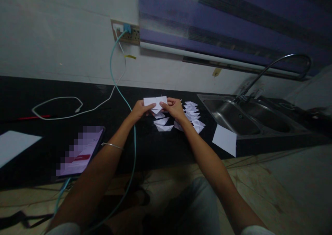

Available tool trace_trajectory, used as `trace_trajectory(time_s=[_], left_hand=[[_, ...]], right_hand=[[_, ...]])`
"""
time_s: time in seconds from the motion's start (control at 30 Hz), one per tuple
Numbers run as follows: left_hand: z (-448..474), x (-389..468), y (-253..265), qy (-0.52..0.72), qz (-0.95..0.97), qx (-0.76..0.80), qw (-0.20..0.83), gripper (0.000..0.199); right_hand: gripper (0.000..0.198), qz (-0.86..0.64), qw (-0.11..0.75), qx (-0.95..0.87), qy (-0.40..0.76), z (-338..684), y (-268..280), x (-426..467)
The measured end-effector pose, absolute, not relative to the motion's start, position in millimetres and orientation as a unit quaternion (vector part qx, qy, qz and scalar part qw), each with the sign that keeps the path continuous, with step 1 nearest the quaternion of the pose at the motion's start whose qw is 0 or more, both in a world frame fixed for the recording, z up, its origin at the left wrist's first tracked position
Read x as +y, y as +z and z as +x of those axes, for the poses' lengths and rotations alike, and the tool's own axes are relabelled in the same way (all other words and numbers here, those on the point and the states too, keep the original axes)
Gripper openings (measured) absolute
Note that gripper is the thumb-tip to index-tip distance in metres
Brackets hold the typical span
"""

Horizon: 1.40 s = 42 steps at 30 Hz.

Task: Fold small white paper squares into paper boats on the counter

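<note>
Between my two hands is a folded sheet of white paper (155,101), held up above the dark counter. My left hand (139,109) pinches its left end, thumb on the near face. At the right end, my right hand (175,107) grips it the same way, with the fingers behind. Just below and beyond my hands lie several folded paper boats (164,127), and more paper boats (192,110) stand in a row to the right of my right hand. My right wrist partly hides some of them.
A double steel sink (233,119) with a curved faucet (275,63) is at the right. One white sheet (225,139) lies by its near edge, another sheet (18,145) at far left. A tablet (80,155) rests beside my left forearm. A teal cable (135,152) and a white cable (103,105) cross the counter.
</note>
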<state>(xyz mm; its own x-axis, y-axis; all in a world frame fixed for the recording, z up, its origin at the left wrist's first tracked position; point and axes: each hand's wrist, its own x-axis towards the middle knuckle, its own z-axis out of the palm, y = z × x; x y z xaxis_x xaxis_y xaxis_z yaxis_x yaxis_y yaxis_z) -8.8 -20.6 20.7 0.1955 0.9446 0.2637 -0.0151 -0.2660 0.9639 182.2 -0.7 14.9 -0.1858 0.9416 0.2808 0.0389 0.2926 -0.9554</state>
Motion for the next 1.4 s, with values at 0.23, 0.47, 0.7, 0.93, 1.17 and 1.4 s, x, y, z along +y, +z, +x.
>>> trace_trajectory(time_s=[0.23,0.47,0.7,0.93,1.17,1.4], left_hand=[[-9,-18,16,0.493,0.651,0.377,0.437,0.030],[-16,-13,13,0.526,0.644,0.396,0.389,0.035],[-12,-12,9,0.526,0.657,0.384,0.381,0.036],[-10,-19,18,0.508,0.648,0.381,0.421,0.032],[-20,-22,26,0.499,0.649,0.349,0.456,0.032],[-23,-12,19,0.536,0.639,0.356,0.421,0.031]], right_hand=[[0.037,-0.398,0.507,-0.623,0.443,184,18,-2],[0.036,-0.377,0.507,-0.591,0.502,189,24,0],[0.039,-0.387,0.476,-0.649,0.449,187,20,-2],[0.044,-0.412,0.476,-0.662,0.406,193,31,-6],[0.045,-0.419,0.508,-0.648,0.383,198,32,-2],[0.041,-0.403,0.511,-0.642,0.405,197,27,2]])
